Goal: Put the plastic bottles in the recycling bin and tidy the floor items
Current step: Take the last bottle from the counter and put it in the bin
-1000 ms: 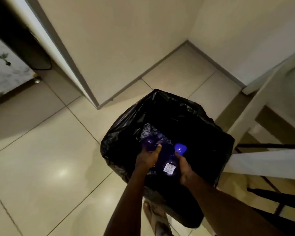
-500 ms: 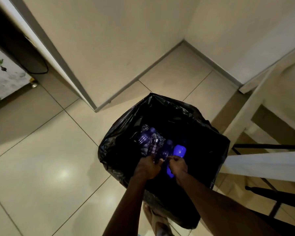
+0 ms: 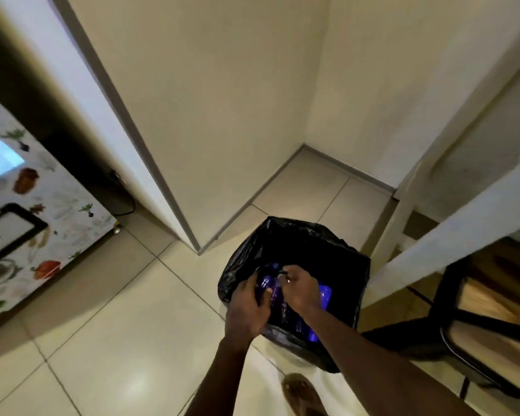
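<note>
A bin lined with a black bag (image 3: pixel 347 267) stands on the tiled floor near the room corner. Inside it lie several clear plastic bottles (image 3: pixel 276 298) that look purple in the dim light, and blue plastic (image 3: pixel 324 293) shows at the right. Both my hands are over the bin's opening. My left hand (image 3: pixel 246 306) curls its fingers round the bottles on the left side. My right hand (image 3: pixel 301 291) pinches the top of the same bunch with curled fingers. My hands and the dark liner hide much of the bottles.
A white door edge (image 3: pixel 150 163) stands left of the bin, and a cabinet with vegetable prints (image 3: pixel 42 223) further left. A white table leg (image 3: pixel 433 244) and a black-framed wooden stool (image 3: pixel 493 298) crowd the right. My sandalled foot (image 3: pixel 302 396) is below the bin.
My view has tilted up, showing more wall and the cabinet. My hands have come closer together over the bin and now grip the bunch of bottles.
</note>
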{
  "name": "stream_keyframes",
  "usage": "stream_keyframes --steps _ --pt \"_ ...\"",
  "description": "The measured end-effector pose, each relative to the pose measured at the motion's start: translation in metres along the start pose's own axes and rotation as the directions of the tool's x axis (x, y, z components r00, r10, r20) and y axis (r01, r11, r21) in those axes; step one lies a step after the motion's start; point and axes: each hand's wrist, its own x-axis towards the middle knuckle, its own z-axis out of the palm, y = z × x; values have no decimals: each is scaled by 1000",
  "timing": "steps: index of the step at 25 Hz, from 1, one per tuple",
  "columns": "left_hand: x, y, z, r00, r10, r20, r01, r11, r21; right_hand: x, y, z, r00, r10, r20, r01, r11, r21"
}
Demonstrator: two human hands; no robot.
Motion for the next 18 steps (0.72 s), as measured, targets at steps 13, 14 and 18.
stream_keyframes --steps 13,14,18 --pt "-229 180 -193 846 487 -217 -447 870 207 -326 -114 -199 757 -583 -296 559 812 -170" --pt "-244 199 -194 832 510 -217 -473 858 203 -349 -116 -215 733 -602 -316 571 798 -193" --pt "-300 262 -194 768 594 -240 -576 804 148 -429 -110 -285 627 -629 -459 631 756 -174"
